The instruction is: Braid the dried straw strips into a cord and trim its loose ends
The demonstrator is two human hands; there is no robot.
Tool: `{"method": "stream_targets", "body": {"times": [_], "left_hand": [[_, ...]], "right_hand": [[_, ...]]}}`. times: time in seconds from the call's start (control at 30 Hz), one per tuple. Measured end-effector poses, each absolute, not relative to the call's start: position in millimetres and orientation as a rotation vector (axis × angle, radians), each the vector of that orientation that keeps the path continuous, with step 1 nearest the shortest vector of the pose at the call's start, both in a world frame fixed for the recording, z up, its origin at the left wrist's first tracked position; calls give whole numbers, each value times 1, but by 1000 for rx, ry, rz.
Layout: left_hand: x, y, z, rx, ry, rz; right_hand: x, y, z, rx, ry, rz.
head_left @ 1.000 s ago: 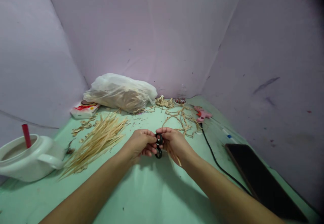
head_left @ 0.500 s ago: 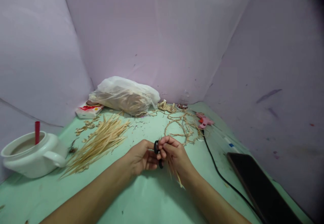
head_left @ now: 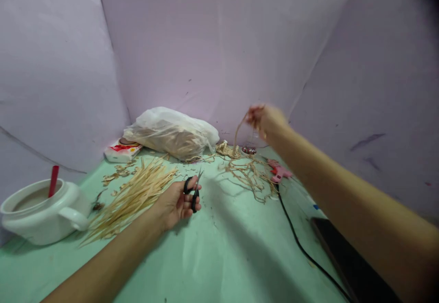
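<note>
Centre: my left hand (head_left: 174,204) grips scissors (head_left: 196,194); right of centre, my right hand (head_left: 269,121) pinches twine (head_left: 237,132); green desk (head_left: 192,262) reaches the bottom edge.

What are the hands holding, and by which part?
Left hand: scissors, by the black handles. Right hand: a twine strand, by its upper part.

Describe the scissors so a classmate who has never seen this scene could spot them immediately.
On the green tabletop, find the spread of straw-coloured strips. Just right of it, the left hand holds the scissors. Black finger loops and slim metal blades set them apart from those strips.
</note>
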State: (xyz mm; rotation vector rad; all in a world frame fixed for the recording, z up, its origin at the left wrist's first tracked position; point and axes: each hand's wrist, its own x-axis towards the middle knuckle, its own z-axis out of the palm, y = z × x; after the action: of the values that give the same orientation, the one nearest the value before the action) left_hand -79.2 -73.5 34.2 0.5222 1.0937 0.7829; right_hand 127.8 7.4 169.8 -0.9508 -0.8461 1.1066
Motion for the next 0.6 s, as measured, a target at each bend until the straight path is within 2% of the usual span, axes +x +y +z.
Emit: {"method": "stream_targets", "body": {"times": [0.1,0.17,0.3,0.4,0.47,0.6], "left_hand": [[-80,-71,31,622,1058,786],[-75,-73,28,693,1009,824],[-62,-83,16,849,1030,867],[-55,-90,7,901,1080,849],[-51,-94,2,892,1071,826],[-47,-96,-2,868,1071,752]], "right_hand": [[126,-8,207,-572,-1033,771],[120,-32,189,-478,-1216,732],[103,-88,78,-977,-932,1276],[94,-121,7,-1112,-756,1664],[93,-134,-15,-1079,-726,1782],[95,-142,-19,-1002,-738,1853]]}}
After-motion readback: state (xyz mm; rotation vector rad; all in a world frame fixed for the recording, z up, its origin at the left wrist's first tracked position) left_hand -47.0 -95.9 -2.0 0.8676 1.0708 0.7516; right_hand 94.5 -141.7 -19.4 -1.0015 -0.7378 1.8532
